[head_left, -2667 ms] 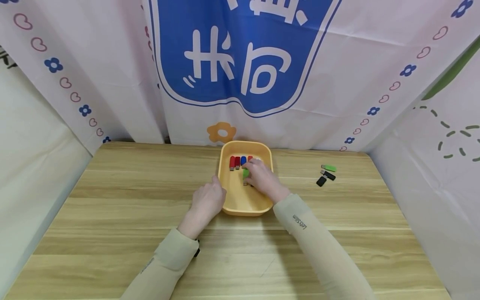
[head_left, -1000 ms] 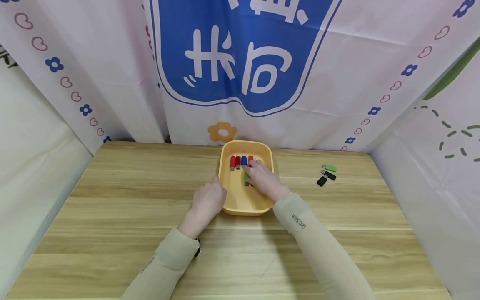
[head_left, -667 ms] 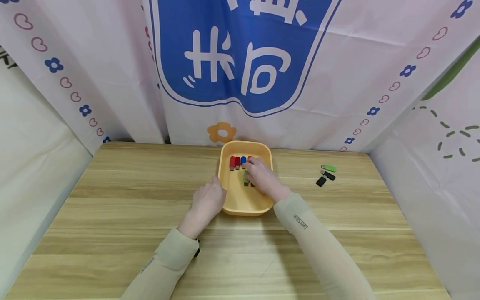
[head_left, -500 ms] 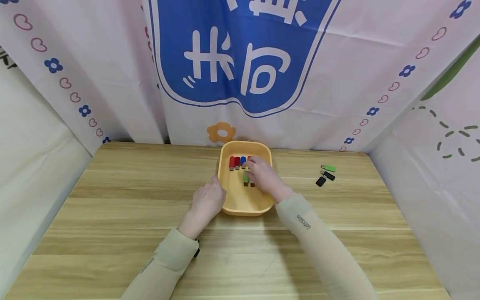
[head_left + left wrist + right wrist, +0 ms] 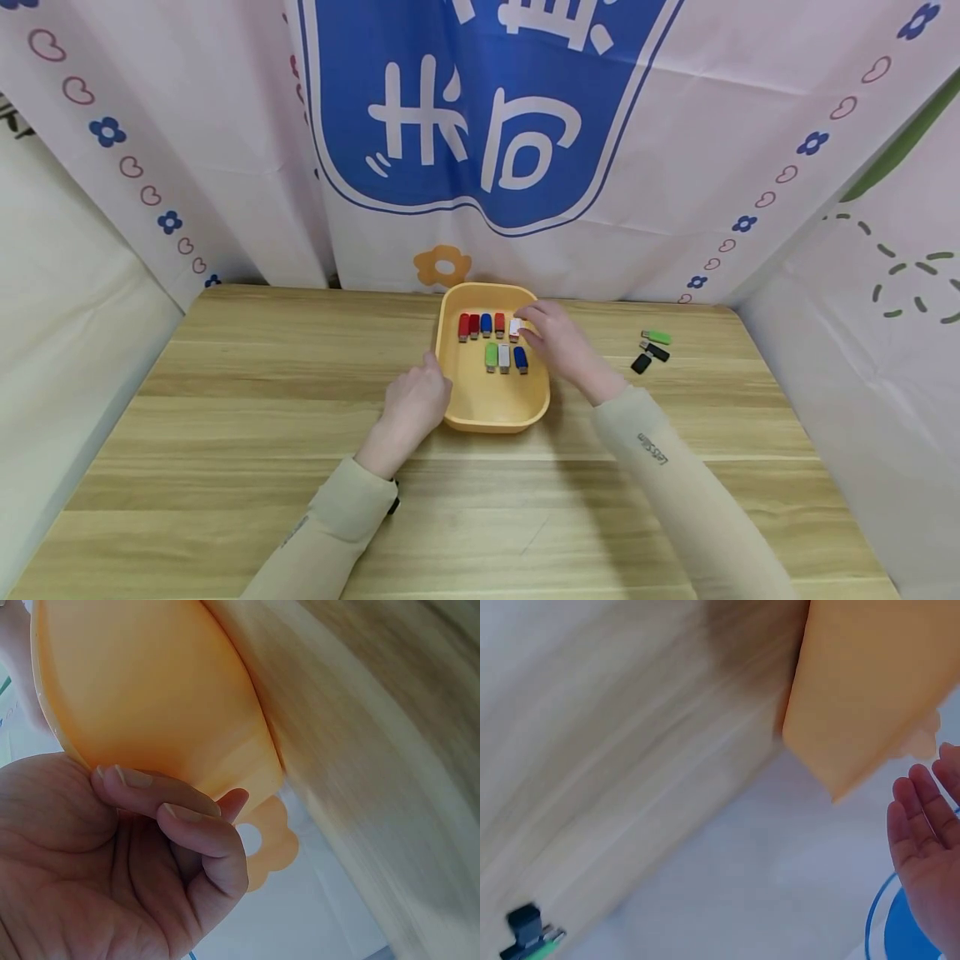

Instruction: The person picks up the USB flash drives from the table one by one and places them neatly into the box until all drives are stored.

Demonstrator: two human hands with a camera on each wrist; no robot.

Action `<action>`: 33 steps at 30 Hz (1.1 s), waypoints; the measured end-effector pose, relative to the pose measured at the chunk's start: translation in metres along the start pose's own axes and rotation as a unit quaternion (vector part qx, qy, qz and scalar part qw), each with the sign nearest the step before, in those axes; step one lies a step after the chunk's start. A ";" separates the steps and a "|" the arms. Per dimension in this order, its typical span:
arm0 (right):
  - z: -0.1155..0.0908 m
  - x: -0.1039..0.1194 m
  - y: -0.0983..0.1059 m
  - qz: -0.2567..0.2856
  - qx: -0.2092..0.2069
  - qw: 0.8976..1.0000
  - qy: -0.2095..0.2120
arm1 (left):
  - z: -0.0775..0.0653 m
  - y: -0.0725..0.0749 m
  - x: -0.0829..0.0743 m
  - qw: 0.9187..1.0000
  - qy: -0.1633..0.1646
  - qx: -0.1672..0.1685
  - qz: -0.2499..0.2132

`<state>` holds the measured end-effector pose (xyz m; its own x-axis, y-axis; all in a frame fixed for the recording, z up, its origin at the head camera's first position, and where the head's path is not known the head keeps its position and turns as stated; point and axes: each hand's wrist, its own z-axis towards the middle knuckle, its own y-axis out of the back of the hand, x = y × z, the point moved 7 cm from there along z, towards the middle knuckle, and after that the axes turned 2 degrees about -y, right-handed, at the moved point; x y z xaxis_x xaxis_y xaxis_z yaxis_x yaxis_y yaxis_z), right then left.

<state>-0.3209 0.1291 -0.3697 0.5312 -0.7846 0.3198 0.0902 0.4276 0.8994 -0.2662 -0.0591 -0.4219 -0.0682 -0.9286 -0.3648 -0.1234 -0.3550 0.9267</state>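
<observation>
A yellow plastic tray (image 5: 491, 427) stands on the table. In its back row lie two red USB sticks, a blue USB stick (image 5: 487, 324), an orange-red USB stick (image 5: 499, 324) and a white USB stick (image 5: 514, 327). The row in front has a green USB stick (image 5: 491, 357), a white-grey USB stick (image 5: 504, 357) and a dark blue USB stick (image 5: 521, 360). With curled fingers my left hand (image 5: 416, 396) grips the tray's left rim, seen close in the left wrist view. My right hand (image 5: 562, 342) hovers over the right rim, fingers loosely extended, holding nothing.
On the table right of the tray lie another green USB stick (image 5: 657, 337) and two black pieces, one a USB stick (image 5: 656, 351), the other a small black block (image 5: 641, 363). A printed curtain (image 5: 480, 125) hangs behind the table's back edge.
My right hand has let go of the green stick in the front row and moved right towards the rim, uncovering the sticks beneath it. My left hand stays on the tray.
</observation>
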 end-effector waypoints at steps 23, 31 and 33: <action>-0.061 -0.117 0.055 -0.037 0.033 0.995 -0.092 | 0.000 -0.001 0.001 1.000 -0.005 0.002 0.002; -0.082 -0.138 0.052 -0.071 0.096 0.989 -0.091 | 0.000 0.000 0.000 1.000 -0.004 0.004 0.001; -0.087 -0.141 0.049 -0.077 0.112 0.987 -0.089 | 0.000 0.000 0.000 1.000 -0.003 0.004 0.002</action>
<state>-0.3182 0.2999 -0.3968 0.3684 -0.9071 0.2035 -0.0411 0.2029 0.9783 -0.2661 -0.0587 -0.4217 -0.0753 -0.9290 -0.3624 -0.1303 -0.3511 0.9272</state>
